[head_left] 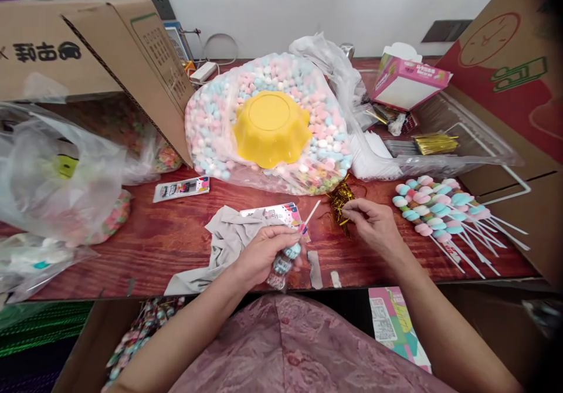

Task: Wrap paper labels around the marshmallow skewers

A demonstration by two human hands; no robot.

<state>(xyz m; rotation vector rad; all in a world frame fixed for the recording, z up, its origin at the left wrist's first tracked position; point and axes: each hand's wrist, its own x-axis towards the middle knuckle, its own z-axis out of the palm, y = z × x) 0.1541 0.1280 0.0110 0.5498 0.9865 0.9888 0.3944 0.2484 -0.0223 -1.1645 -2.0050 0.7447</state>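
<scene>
Between both hands: wrapped candy stick in L hand, R hand w/ gold ties.

There is one yellow bowl, and it lies upside down on one big clear bag of marshmallows; the marshmallows in the bag are too many to count. To the right of the bowl there is one pile of finished marshmallow sticks; it has more than ten sticks, but I cannot tell the exact number. Behind this pile stands one pink box. In front of the bowl there are one grey cloth and two hands, the left hand and the right hand. Two large cardboard boxes stand on the counter, one on each side of the bowl.
</scene>
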